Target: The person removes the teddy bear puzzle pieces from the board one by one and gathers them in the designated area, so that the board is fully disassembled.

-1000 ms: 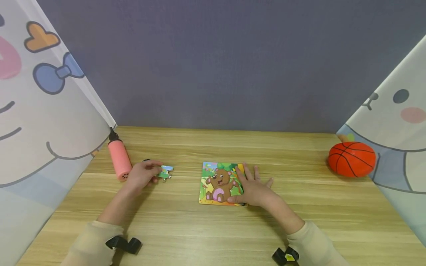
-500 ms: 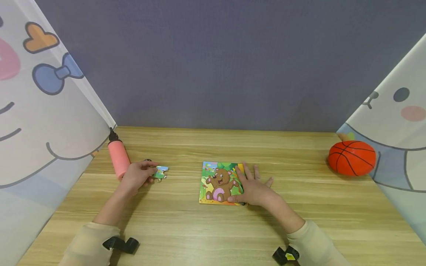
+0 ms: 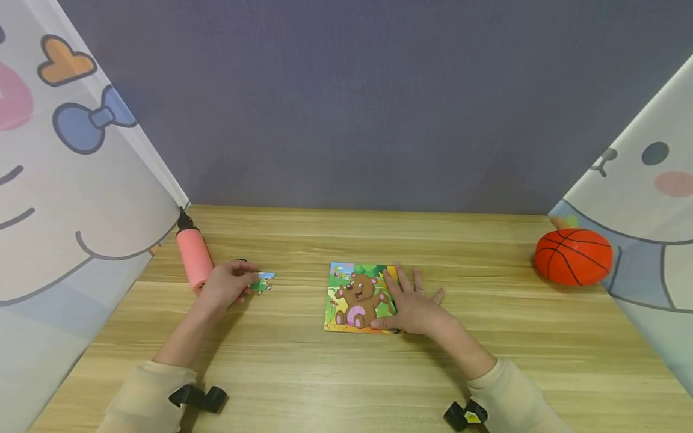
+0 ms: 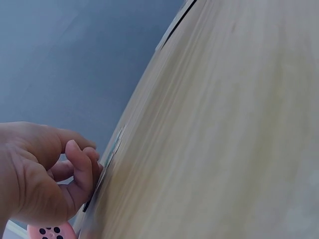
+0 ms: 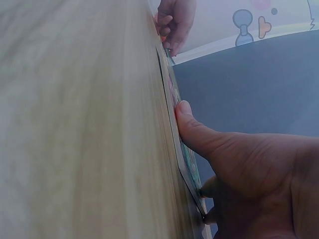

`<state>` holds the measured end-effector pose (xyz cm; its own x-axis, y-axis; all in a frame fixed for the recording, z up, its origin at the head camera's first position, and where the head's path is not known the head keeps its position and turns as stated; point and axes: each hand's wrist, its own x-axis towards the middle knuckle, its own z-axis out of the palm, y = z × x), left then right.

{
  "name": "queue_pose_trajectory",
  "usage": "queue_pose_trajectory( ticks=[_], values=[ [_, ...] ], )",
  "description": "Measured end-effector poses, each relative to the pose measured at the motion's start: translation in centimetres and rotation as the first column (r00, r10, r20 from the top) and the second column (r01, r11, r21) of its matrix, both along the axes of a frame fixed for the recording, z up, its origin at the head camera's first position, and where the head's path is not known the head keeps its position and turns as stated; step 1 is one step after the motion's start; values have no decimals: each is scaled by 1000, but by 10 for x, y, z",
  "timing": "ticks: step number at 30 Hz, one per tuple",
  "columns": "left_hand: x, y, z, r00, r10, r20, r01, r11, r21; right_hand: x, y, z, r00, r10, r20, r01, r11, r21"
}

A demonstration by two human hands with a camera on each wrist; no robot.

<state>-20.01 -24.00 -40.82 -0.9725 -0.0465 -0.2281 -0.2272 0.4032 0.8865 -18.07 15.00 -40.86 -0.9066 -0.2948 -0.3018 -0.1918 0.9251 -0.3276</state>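
At the left of the table, my left hand (image 3: 226,284) has its fingers curled at a small jigsaw puzzle piece (image 3: 263,282) with a blue and green print, pinching its left edge. The piece (image 4: 114,145) lies low against the wood in the left wrist view. My right hand (image 3: 412,307) rests with spread fingers over the right side of a square bear puzzle (image 3: 354,294). Its thumb presses the puzzle's surface in the right wrist view. That right part of the picture is hidden under the hand.
A pink hand pump (image 3: 194,255) with a black nozzle lies left of my left hand. A red toy basketball (image 3: 574,257) sits at the far right. Behind my left fingers a small dark thing (image 3: 241,260) peeks out. A grey panel (image 3: 346,120) stands along the table's back edge.
My left hand has drawn the puzzle piece slightly left, and the piece now looks lower and flatter. The right hand and the bear puzzle have stayed in place.
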Motion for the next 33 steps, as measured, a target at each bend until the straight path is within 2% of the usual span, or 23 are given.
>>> queue_pose_trajectory(
  ticks=[4, 10, 20, 26, 33],
  values=[
    [1, 2, 2, 1000, -7, -30, 6, 1000, -27, 0, -1, 1, 1000, 1, 0, -1, 1000, 2],
    [-1, 9, 3, 996, -52, -66, 56, 997, 51, 1, -1, 2, 1000, 5, -2, -5, 1000, -2],
    [-8, 34, 1, 988, -148, -31, 151, 982, 112, 2, 0, 2, 1000, 4, 0, -4, 1000, -5],
    [-11, 51, -2, 989, -144, -40, 147, 984, 95, 3, -1, 4, 1000, 5, 1, -5, 1000, -6],
    [-16, 69, -4, 984, -171, -41, 174, 979, 106, 5, 0, 4, 1000, 3, 0, -3, 1000, -14]
  ],
)
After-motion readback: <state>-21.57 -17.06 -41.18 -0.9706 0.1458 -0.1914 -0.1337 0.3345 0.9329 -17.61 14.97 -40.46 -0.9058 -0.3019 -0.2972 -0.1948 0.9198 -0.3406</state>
